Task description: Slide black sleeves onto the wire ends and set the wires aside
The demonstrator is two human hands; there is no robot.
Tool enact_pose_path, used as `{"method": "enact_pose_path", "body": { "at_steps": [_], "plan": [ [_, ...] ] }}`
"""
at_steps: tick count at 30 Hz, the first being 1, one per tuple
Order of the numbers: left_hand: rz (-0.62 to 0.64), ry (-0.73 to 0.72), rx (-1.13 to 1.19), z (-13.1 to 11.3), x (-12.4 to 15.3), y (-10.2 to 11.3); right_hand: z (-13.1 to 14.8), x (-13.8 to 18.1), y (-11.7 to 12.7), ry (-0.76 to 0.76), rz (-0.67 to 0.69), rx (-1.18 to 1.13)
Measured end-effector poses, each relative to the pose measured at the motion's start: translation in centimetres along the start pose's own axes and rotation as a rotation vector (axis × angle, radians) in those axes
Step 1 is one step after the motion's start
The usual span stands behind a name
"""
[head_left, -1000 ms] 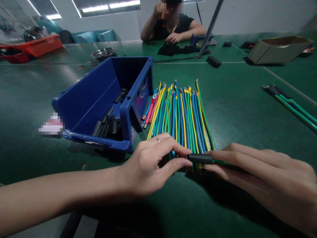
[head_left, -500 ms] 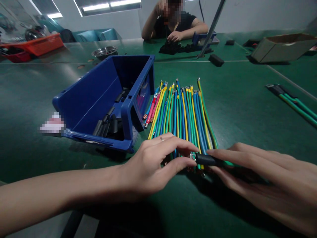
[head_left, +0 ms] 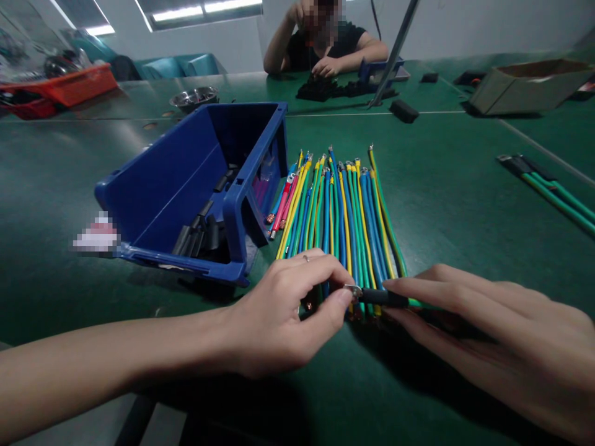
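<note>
Just below the frame's centre, the left hand pinches a metal lug; the right hand grips the green cable around its black sleeve's right end. Keeping all three in line seems wisest.

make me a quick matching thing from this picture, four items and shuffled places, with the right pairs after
Things
1. small silver metal lug
2. orange-red plastic tray
3. deep blue plastic bin
4. pair of green cables with black ends

Places
a. at the right edge of the view
b. just left of the flat row of multicoloured cables
c. at the upper left edge of the view
d. at the fingertips of the left hand

Pairs: 1-d, 2-c, 3-b, 4-a
</note>
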State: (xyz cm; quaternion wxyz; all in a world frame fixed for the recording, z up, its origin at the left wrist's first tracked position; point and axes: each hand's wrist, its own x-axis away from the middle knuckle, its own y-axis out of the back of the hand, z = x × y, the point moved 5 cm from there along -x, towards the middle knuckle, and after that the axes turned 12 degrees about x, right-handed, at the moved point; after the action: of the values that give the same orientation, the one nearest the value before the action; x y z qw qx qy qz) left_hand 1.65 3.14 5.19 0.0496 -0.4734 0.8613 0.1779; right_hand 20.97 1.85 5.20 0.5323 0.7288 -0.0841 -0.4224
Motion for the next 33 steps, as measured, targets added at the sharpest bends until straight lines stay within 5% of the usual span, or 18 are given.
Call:
{"method": "enact_pose_path", "body": {
  "at_steps": [11, 33],
  "plan": [
    [-0.1, 0.024, 0.0, 0.2, 0.1, 0.3, 0.4, 0.0, 0.3, 0.002, 0.044, -0.01],
    [0.057, 0.098, 0.012, 0.2, -0.1, 0.0, 1.4, 1.0, 0.4, 0.052, -0.005, 0.051]
  ]
}}
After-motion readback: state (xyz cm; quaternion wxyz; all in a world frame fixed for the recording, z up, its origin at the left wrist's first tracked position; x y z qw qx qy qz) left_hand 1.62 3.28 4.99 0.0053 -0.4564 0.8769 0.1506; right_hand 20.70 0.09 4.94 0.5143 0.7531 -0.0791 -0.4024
